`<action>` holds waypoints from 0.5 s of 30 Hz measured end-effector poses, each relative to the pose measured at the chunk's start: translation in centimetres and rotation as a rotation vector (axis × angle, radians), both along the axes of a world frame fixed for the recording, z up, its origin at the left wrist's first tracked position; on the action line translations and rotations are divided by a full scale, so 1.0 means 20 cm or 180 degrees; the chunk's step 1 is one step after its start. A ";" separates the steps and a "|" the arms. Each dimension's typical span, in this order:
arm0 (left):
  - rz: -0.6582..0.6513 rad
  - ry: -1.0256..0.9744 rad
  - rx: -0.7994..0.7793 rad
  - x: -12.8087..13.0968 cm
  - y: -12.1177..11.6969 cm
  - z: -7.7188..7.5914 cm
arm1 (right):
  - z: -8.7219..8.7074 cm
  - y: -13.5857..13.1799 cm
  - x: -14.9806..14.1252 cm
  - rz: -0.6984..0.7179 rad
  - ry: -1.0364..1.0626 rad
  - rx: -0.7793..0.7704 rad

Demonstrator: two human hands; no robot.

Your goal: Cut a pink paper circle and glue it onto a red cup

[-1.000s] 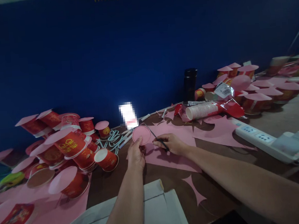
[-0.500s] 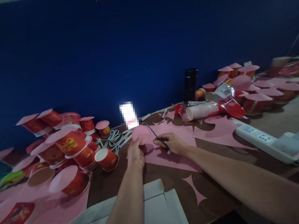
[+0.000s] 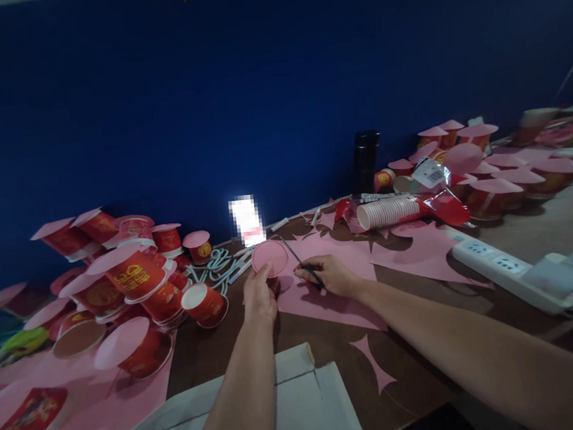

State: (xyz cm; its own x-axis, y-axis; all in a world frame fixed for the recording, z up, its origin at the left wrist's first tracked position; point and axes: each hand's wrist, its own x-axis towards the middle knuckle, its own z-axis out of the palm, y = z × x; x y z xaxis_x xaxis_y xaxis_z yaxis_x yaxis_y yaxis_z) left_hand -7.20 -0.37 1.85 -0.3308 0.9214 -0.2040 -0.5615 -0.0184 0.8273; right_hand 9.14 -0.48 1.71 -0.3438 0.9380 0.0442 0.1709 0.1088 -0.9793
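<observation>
My left hand is closed on a round pink paper disc, with the thumb pressed on its face. A faint ring runs near the disc's edge; what lies beneath is mostly hidden. My right hand is wrapped round slim dark scissors. Their thin blade points up and left, close beside the disc. Below both hands lies a sheet of pink paper with curved cut-outs along its far side. A red paper cup lies tipped to the left of my left hand.
Red cups topped with pink discs crowd the left side. More capped cups stand at right. A bagged cup stack, a power strip, a black bottle, a bright blurred screen and a paper scrap surround the work.
The disc and my left hand have shifted very slightly left. Both grips and the surrounding things look the same.
</observation>
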 end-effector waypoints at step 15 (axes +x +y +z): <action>-0.0116 0.0240 0.0054 0.00 -0.01 0.00 | 0.00 0.00 0.00 0.0018 0.0081 -0.0001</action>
